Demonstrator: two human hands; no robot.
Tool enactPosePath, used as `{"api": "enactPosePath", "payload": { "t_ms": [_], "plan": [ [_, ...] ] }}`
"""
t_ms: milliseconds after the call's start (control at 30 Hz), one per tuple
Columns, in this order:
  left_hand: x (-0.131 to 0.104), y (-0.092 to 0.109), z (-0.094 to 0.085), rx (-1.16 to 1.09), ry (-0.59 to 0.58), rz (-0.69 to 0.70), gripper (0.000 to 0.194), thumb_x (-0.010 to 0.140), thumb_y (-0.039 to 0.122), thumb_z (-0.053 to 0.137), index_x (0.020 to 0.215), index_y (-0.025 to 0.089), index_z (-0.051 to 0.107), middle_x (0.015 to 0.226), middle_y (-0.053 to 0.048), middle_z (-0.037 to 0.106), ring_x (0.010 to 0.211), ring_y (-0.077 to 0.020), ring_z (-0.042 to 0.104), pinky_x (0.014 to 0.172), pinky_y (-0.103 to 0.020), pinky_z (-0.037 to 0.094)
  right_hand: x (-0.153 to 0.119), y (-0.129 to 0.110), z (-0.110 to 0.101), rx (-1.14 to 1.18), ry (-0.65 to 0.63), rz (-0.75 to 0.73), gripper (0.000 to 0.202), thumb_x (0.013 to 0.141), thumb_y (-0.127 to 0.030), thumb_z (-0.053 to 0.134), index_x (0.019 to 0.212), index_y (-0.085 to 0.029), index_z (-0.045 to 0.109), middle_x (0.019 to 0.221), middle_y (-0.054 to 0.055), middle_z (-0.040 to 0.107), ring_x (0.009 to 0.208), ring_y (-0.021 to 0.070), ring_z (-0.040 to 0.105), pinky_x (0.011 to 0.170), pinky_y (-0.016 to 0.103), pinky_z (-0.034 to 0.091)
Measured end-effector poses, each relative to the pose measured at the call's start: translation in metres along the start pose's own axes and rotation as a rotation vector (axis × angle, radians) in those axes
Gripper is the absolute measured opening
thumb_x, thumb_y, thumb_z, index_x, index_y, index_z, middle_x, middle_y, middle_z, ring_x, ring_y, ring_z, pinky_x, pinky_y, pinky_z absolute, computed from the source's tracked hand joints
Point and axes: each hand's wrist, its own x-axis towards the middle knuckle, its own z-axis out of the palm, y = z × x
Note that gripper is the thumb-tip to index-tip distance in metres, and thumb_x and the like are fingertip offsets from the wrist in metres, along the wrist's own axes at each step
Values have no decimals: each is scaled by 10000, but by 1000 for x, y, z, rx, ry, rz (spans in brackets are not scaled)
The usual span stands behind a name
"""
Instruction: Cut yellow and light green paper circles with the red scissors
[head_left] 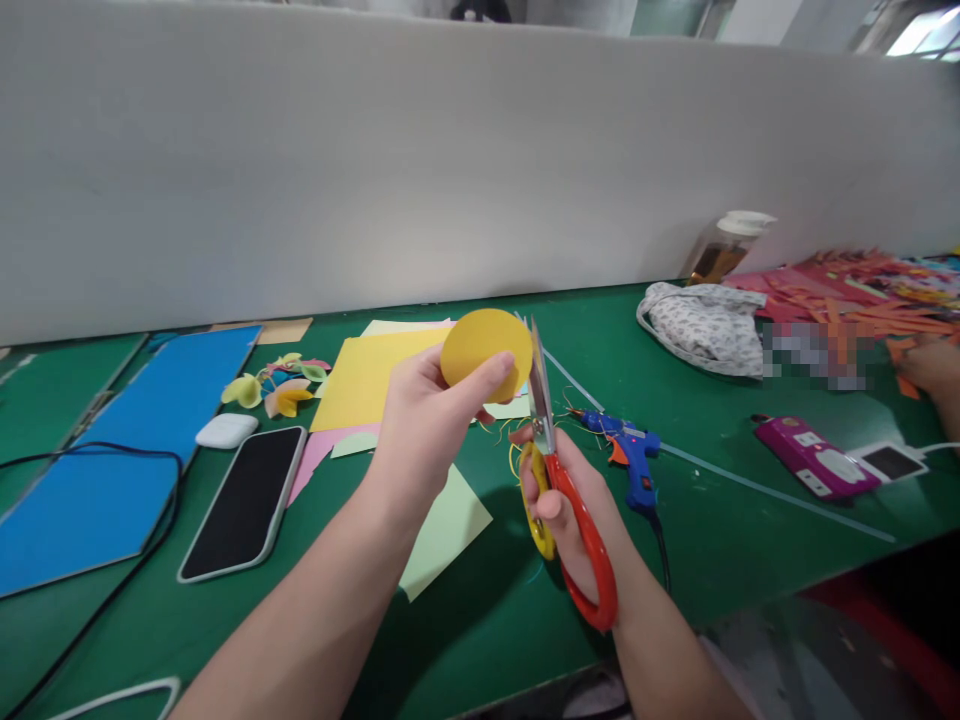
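Note:
A round yellow paper disc (pixel 480 338) is pinched between the thumb and fingers of my left hand (pixel 427 430). My right hand (pixel 574 500) is closed around the scissors (pixel 589 550), which have one red and one yellow handle. Their blades point up beside the disc's right edge. Below and behind my left hand lie a yellow sheet (pixel 356 380), pink paper (pixel 309 462) and a pale green sheet (pixel 454 525). A blue glue gun (pixel 636 455) rests just right of my right hand.
At left are a blue board (pixel 150 420), phone (pixel 246 505), white case (pixel 226 431), black cable and paper flowers (pixel 281 388). At right are a patterned cloth (pixel 705 325), jar (pixel 724 255), purple box (pixel 814 455), orange strips and another person's hand (pixel 934 365). A white partition (pixel 450 160) stands behind.

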Motion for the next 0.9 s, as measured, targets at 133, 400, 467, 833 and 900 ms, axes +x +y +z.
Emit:
{"api": "enactPosePath", "payload": {
  "t_ms": [133,400,467,833,900],
  "plan": [
    [2,-1,-1,-6,1,16,229,716,389,754,759,173,690,692,-25,672,656,-156,622,496,-212,465,-1,0,2,-5,9,11,483,690,-730,647,969,-347,738,607,26,638,488,132,529,433,332,240],
    [3,-2,-2,-48,1,5,233,697,383,774,771,176,695,687,-15,668,651,-146,630,486,-198,458,-6,-1,1,9,-9,60,726,592,-881,581,1033,-309,657,638,-23,518,504,118,422,469,312,280],
    [3,-2,-2,-45,11,5,233,699,383,772,776,177,696,691,-13,668,647,-144,627,490,-201,460,-6,-1,1,6,-22,86,760,592,-876,593,1050,-271,619,655,-39,470,525,112,377,487,288,292],
    [4,0,-4,-16,31,15,245,708,399,756,785,174,698,752,-32,697,665,-164,653,502,-222,477,-7,-3,-1,9,-68,144,823,563,-886,585,1071,-238,554,653,-63,395,551,112,297,522,264,273],
    [4,0,-4,-30,37,10,235,702,389,766,772,175,697,746,-26,692,655,-151,648,499,-212,473,-6,-2,-1,-1,-69,132,819,565,-885,586,1060,-233,562,648,-61,393,554,112,298,522,261,273]
  ]
}}
